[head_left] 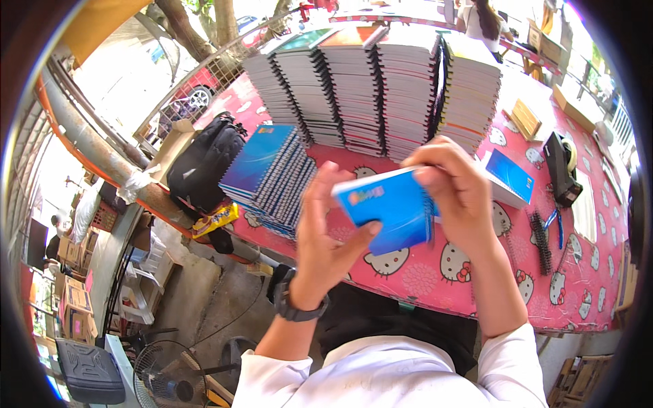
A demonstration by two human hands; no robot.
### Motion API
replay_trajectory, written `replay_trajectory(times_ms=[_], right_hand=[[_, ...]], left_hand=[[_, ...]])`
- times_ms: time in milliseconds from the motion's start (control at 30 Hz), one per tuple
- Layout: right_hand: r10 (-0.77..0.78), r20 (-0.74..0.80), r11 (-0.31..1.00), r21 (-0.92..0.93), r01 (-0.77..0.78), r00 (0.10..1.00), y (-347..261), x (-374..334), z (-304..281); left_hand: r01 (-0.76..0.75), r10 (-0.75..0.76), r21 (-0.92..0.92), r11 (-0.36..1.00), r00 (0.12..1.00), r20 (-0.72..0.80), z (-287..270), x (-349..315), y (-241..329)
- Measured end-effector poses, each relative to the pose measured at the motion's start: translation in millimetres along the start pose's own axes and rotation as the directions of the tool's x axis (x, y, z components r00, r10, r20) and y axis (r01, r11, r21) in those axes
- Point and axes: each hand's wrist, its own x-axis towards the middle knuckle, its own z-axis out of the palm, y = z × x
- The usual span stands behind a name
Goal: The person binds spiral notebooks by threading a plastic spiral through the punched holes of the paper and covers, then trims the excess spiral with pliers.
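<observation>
A blue spiral-bound notebook (393, 216) is held up, tilted, in front of me above the pink table. My left hand (318, 234), with a dark watch on its wrist, has its thumb on the cover near the left edge. At the upper right corner, my right hand (457, 194) pinches the notebook between thumb and fingers, close to the dark coil. A tall stack of blue spiral notebooks (260, 163) stands left of my left hand. Beyond my right hand lies a shorter pile of blue-covered pads (509, 180).
Tall stacks of coil-bound books (354, 95) line the far side. To the right are a black tape dispenser (563, 170), black binding coils (541, 241) and a blue-handled tool (559, 228). A black bag (204, 163) and yellow packet (216, 221) sit left; a fan (170, 374) stands below.
</observation>
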Motion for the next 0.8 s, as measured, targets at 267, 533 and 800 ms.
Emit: replay_trajectory(times_ms=[267, 533, 800], right_hand=[[-0.422, -0.026, 0.822, -0.433, 0.370, 0.906, 1.4, 96.2, 86.6], [0.181, 0.092, 0.962, 0.188, -0.195, 0.979, 100.0, 89.7, 176.6], [0.374, -0.221, 0.883, 0.382, -0.273, 0.901, 88.7, 84.1, 220.3]], left_hand=[[0.003, 0.020, 0.078, 0.997, 0.956, -0.291, -96.3, 58.5, 15.7], [0.135, 0.098, 0.846, 0.516, 0.972, -0.215, -173.4, 37.7, -70.2], [0.130, -0.099, 0.023, 0.991, 0.847, -0.522, -124.0, 44.9, -103.2]])
